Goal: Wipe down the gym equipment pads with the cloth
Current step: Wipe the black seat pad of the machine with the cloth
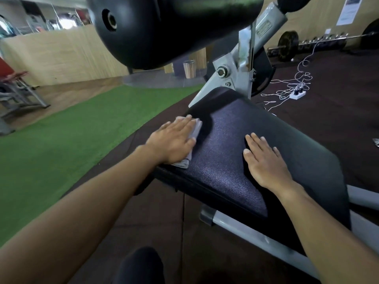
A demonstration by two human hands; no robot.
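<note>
On the sloping, dark, pebble-grained vinyl seat pad [229, 152] of a grey steel-framed gym machine [244, 56], both hands lie flat. The left hand [174, 140] presses a folded pale grey cloth [195, 131] against the pad's left edge, fingers straight on top of it and not curled around it. The right hand [264, 160] rests released and bare on the pad's right half, palm down, apparently bracing.

Overhead, very near the camera, hangs a large black cylindrical roller pad [164, 27], which also looks due for wiping.

As a judgement of risk: the cloth sits right at the pad's edge, with part of it past the rim, so a stroke pushed further left could carry it off onto the dark rubber floor [164, 222]. With only flat pressure holding it, the folds could also bunch or slip out on the textured vinyl, leaving streaks unwiped. Straightening up carelessly could knock the head against the roller. A tangled white cable and power strip [297, 93] lie on the floor beyond the machine, a trip hazard if the person steps round that side.
</note>
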